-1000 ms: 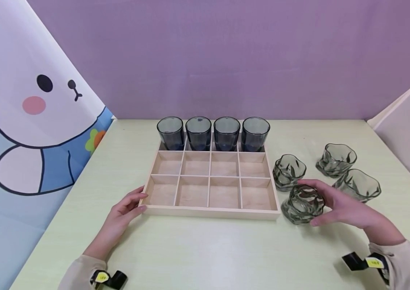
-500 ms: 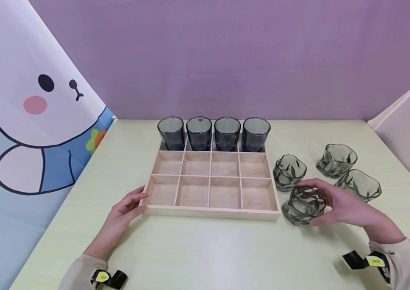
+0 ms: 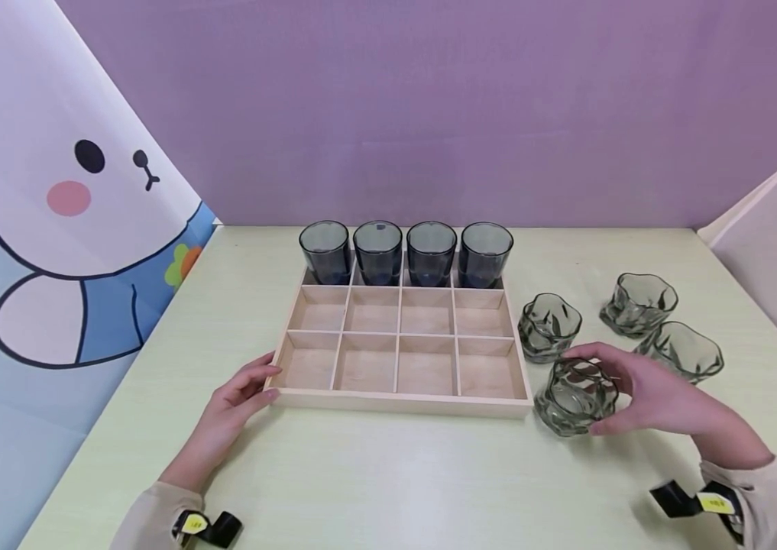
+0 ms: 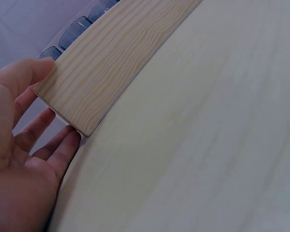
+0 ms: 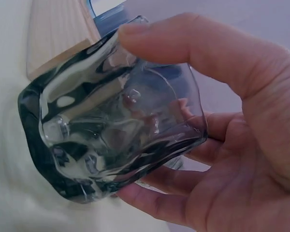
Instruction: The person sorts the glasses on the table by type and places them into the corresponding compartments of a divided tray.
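My right hand (image 3: 656, 397) grips a wavy grey-green glass (image 5: 111, 125) from its right side. The thumb lies on one wall and the fingers go round the other; the glass stays close over the table, just off the tray's near right corner. My left hand (image 3: 240, 397) holds the near left corner of a divided wooden tray (image 3: 402, 403), thumb on the front face (image 4: 106, 63) and fingers along the side. Several dark blue-grey tumblers (image 3: 377, 256) stand in the tray's far row. The middle and near rows show bare bottoms.
Three more wavy glasses stand on the right of the table: one glass (image 3: 548, 328) beside the tray's right wall, another glass (image 3: 639, 302) farther back, and a third glass (image 3: 684, 351) partly behind my right hand. A purple backdrop (image 3: 429, 114) rises behind the table.
My right hand has brought the wavy glass slightly toward me, opening a gap from the glass behind it. My left hand and the tray have not moved.
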A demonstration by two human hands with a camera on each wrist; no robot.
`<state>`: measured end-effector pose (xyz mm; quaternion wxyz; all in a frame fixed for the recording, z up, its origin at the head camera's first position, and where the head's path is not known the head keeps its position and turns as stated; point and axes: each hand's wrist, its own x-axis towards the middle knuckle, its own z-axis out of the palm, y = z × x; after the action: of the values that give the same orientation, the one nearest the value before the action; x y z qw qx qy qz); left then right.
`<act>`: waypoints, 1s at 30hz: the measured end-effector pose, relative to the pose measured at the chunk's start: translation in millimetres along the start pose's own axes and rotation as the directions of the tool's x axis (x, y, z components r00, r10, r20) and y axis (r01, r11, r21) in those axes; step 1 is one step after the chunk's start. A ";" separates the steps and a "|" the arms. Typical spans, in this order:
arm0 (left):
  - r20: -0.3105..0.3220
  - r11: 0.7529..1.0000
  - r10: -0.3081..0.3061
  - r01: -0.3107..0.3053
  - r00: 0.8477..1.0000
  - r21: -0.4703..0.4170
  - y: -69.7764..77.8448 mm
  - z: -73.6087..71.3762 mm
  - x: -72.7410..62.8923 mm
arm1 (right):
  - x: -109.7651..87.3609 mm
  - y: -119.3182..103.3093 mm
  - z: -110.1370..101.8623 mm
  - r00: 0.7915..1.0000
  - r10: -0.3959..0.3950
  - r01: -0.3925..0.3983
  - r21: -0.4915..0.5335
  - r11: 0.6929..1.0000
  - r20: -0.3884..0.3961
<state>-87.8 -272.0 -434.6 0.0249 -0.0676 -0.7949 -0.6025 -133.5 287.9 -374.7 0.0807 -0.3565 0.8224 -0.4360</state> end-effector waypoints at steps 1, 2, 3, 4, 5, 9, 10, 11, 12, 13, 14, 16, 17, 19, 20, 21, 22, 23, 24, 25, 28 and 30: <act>0.000 1.000 0.002 -0.002 1.000 -0.001 0.0 0.0 0.1 | 0.1 -1.3 -0.6 1.000 -0.007 0.007 -0.007 1.000 0.002; 0.001 1.000 0.003 -0.003 1.000 -0.002 0.0 -0.1 0.3 | 0.5 -2.5 -1.3 1.000 -0.017 0.017 -0.011 1.000 0.006; 0.001 1.000 0.005 -0.005 1.000 -0.003 0.0 -0.2 0.6 | 1.1 -3.7 -2.0 1.000 -0.028 0.029 -0.017 0.999 0.009; 0.000 1.000 0.006 -0.006 1.000 -0.003 0.0 -0.2 0.8 | 1.8 -4.7 -2.7 0.999 -0.040 0.040 -0.023 0.999 0.010; 0.000 1.000 0.006 -0.006 1.000 -0.004 0.1 -0.2 1.1 | 2.6 -5.7 -3.3 0.999 -0.051 0.052 -0.029 0.998 0.012; -0.002 1.000 0.003 -0.003 1.000 -0.004 0.4 0.0 1.6 | 5.5 -9.4 -4.7 0.996 -0.083 0.084 -0.046 0.995 0.012; -0.001 1.000 0.003 -0.003 1.000 -0.005 0.5 0.0 1.6 | 5.9 -10.7 -4.8 0.997 -0.082 0.083 -0.056 0.995 0.007; -0.001 1.000 0.004 -0.004 1.000 -0.005 0.6 0.0 1.6 | 6.4 -12.2 -4.9 0.997 -0.082 0.082 -0.061 0.995 0.002; 0.000 1.000 0.003 -0.003 1.000 -0.006 0.7 0.1 1.5 | 6.8 -14.1 -4.9 0.997 -0.075 0.074 -0.075 0.994 -0.007; 0.001 1.000 0.003 -0.003 1.000 -0.007 0.8 0.0 1.4 | 7.3 -16.2 -4.9 0.998 -0.069 0.068 -0.088 0.994 -0.014; 0.001 1.000 0.003 -0.003 1.000 -0.007 0.9 0.0 1.4 | 7.5 -18.4 -5.1 0.998 -0.060 0.057 -0.104 0.993 -0.022; 0.002 1.000 0.002 -0.002 1.000 -0.006 1.0 0.1 1.3 | 7.8 -23.0 -5.8 0.998 -0.039 0.032 -0.144 0.989 -0.044; 0.002 1.000 -0.001 0.001 1.000 -0.005 1.1 0.2 1.3 | 7.9 -25.1 -6.3 0.998 -0.032 0.024 -0.153 0.988 -0.053; 0.002 1.000 -0.006 0.006 1.000 -0.003 1.4 0.4 1.2 | 8.2 -28.3 -7.4 0.997 -0.023 0.010 -0.172 0.985 -0.073; 0.001 1.000 -0.009 0.009 1.000 -0.002 1.5 0.5 1.1 | 8.3 -29.6 -8.0 0.996 -0.022 0.007 -0.178 0.984 -0.085; 0.000 1.000 -0.013 0.013 1.000 -0.001 1.6 0.5 0.9 | 8.6 -30.9 -8.4 0.995 -0.021 0.002 -0.185 0.983 -0.099; 0.000 1.000 -0.015 0.015 1.000 -0.001 1.7 0.6 0.7 | 9.1 -32.1 -8.8 0.994 -0.020 -0.001 -0.184 0.983 -0.111; 0.000 1.000 -0.018 0.018 1.000 -0.001 1.9 0.7 0.5 | 9.8 -33.4 -9.0 0.992 -0.020 -0.003 -0.186 0.982 -0.122; -0.001 1.000 -0.020 0.020 1.000 0.000 2.1 0.7 0.4 | 10.5 -34.7 -9.3 0.991 -0.017 -0.008 -0.192 0.981 -0.132; -0.001 1.000 -0.022 0.022 1.000 0.000 2.1 0.7 0.2 | 11.1 -36.3 -9.5 0.990 -0.014 -0.015 -0.198 0.980 -0.141; -0.001 1.000 -0.024 0.024 1.000 -0.001 2.1 0.7 0.1 | 14.0 -40.9 -9.6 0.986 -0.004 -0.032 -0.217 0.976 -0.166; -0.002 1.000 -0.022 0.022 1.000 -0.004 1.8 0.6 0.2 | 16.8 -43.6 -9.4 0.984 0.002 -0.042 -0.227 0.973 -0.177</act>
<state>-87.7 -270.9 -433.0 0.0189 -0.0584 -0.7944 -0.6043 -127.4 267.1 -332.2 -0.0293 -0.3143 0.8752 -0.3667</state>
